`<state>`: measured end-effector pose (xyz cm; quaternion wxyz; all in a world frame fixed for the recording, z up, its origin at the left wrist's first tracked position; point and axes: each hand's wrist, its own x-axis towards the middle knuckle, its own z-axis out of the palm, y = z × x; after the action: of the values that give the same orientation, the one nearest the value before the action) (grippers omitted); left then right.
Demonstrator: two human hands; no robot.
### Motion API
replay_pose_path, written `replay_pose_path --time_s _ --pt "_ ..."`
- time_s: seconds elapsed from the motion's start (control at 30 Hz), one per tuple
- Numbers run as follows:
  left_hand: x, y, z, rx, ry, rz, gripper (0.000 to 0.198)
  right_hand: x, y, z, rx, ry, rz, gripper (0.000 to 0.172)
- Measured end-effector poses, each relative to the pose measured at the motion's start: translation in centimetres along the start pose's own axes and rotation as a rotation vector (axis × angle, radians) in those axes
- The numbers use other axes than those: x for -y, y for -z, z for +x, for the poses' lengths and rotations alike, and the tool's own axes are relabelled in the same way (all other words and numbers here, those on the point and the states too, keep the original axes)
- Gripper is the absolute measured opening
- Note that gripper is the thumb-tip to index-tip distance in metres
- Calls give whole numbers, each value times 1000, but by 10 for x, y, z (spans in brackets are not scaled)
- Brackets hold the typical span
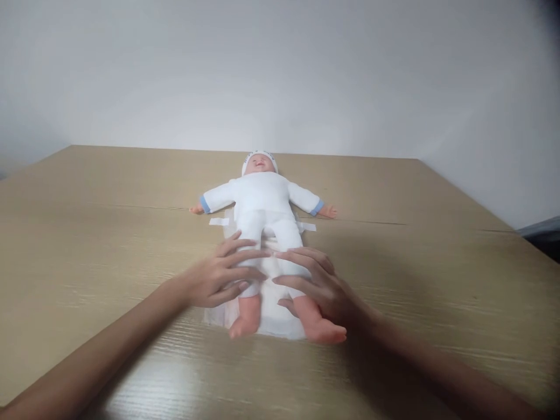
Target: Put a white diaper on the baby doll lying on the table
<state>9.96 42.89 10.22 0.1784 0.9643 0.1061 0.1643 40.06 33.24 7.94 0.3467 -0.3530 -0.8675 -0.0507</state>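
Observation:
A baby doll (262,201) in a white suit and cap lies on its back on the wooden table (109,233), arms spread, bare feet toward me. Under it lies an unfolded white diaper (280,324), its tape tabs sticking out at the doll's waist. My left hand (219,274) rests on the doll's left-side leg, fingers stretched out and apart. My right hand (317,286) lies on the other leg, fingers also stretched, thumb under the calf. Both hands touch the trouser legs near the knees.
The light wooden table has a seam (394,222) running across it behind the doll. A plain white wall (280,70) stands behind the table. A dark object (545,236) shows past the table's right edge.

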Motion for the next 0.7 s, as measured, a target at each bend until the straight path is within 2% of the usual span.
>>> replay_pose_path --time_s 0.07,0.1,0.17,0.23,0.4,0.5,0.7 --pt "0 -3 1 10 13 19 30 -8 2 -5 30 43 25 15" --pt "1 -4 2 5 19 23 26 -12 4 -8 55 68 31 15" --pt "4 -6 1 2 18 33 22 -21 7 -14 103 108 38 28" --pt "6 -6 1 -1 8 60 20 -28 11 -19 151 129 30 35" --pt "9 0 1 -23 -48 150 14 -39 18 -23 243 205 -6 29" --pt "7 4 2 38 -28 173 11 -43 23 -21 318 220 40 31" --pt "-5 7 10 119 47 238 23 -43 38 -11 497 193 94 52"
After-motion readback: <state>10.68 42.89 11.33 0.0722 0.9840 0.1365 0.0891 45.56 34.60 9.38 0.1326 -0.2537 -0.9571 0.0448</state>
